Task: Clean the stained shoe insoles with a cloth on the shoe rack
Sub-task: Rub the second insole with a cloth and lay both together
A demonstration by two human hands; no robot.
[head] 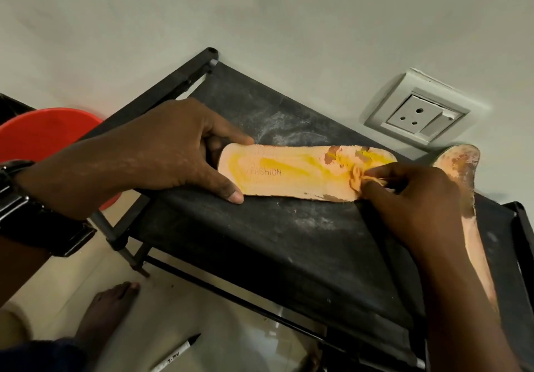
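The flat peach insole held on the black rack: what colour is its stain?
Yellow stain along the insole, head view.

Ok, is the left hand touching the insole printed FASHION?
Touching. The head view shows the left hand gripping the insole at its heel end, thumb and forefinger on opposite edges.

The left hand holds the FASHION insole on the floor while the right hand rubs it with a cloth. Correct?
Wrong place. In the head view the insole lies on the black shoe rack; the left hand holds it and the right hand rubs it with a cloth.
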